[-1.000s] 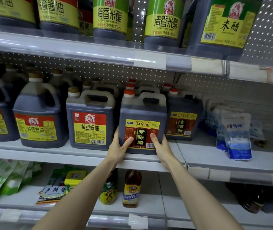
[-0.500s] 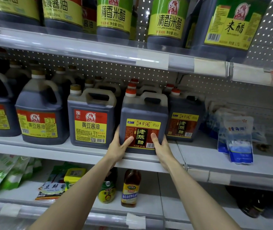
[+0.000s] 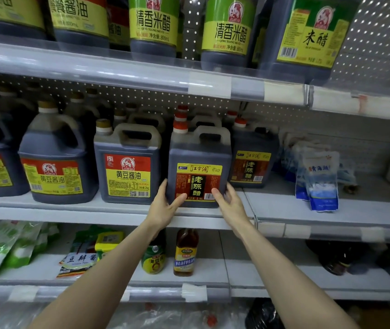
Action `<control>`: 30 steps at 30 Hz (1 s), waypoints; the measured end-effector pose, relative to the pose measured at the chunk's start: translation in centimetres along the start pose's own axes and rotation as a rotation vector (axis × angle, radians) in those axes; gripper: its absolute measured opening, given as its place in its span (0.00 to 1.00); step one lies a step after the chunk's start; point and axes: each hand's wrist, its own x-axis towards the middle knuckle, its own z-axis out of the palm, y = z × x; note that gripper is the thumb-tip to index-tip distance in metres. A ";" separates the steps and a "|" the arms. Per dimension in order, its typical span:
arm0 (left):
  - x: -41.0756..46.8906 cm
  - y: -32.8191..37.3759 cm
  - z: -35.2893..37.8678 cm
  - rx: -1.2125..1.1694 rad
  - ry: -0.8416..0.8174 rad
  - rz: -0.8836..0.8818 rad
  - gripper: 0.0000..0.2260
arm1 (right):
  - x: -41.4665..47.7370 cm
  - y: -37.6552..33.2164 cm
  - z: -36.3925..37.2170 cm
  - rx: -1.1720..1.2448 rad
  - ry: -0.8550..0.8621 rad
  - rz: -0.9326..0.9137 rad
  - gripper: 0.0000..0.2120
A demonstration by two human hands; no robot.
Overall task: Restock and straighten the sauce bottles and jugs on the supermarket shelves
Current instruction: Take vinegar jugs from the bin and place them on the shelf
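The vinegar jug (image 3: 198, 150) is dark, with an orange cap and a yellow-red-black label; the soy jug (image 3: 127, 148) has a red-yellow label.

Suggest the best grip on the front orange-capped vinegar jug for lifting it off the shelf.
Probably the moulded top handle, fingers hooked through its opening from the front. The vinegar jug stands upright at the shelf edge with the soy sauce jug close beside it, so its sides offer little room.

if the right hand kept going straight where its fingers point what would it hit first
The right hand grips the orange-capped dark plastic jug; going on, it likely meets the matching jug to the right, depth unclear.
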 end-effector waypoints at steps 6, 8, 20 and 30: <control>-4.8 1.0 -2.3 0.092 -0.073 -0.042 0.27 | -5.5 -1.0 1.0 -0.057 0.088 0.024 0.30; -6.5 0.0 -3.2 0.113 -0.097 -0.062 0.24 | -7.4 0.0 2.0 -0.069 0.112 0.065 0.28; -16.1 -17.3 -5.1 0.133 -0.128 -0.466 0.13 | -16.8 17.2 8.0 -0.086 0.026 0.451 0.18; -27.8 -38.5 -4.2 0.252 -0.080 -0.806 0.08 | -26.3 40.7 14.9 -0.170 -0.227 0.757 0.18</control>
